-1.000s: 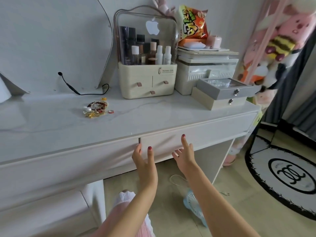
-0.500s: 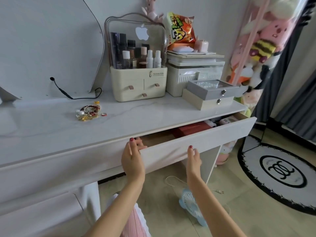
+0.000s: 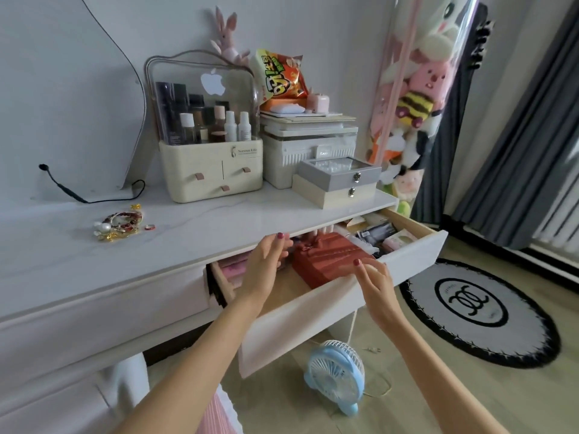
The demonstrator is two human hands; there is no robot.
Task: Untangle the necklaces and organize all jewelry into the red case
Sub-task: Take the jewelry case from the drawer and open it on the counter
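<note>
Drawer [image 3: 344, 305] now pulled wide; left hand [image 3: 266, 264] and right hand [image 3: 374, 281], both released, reach for red case [image 3: 329, 258], next lifted to bench [image 3: 188, 236]

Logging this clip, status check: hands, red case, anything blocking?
Both hands open: left hand and right hand reaching into the open drawer. Red case inside, ungripped. Tangled jewelry waits on the desktop. Nothing blocking.

red case [image 3: 332, 259] | blue fan [image 3: 336, 371] | rug [image 3: 476, 311] black-white (ringed) | drawer [image 3: 329, 311] white
</note>
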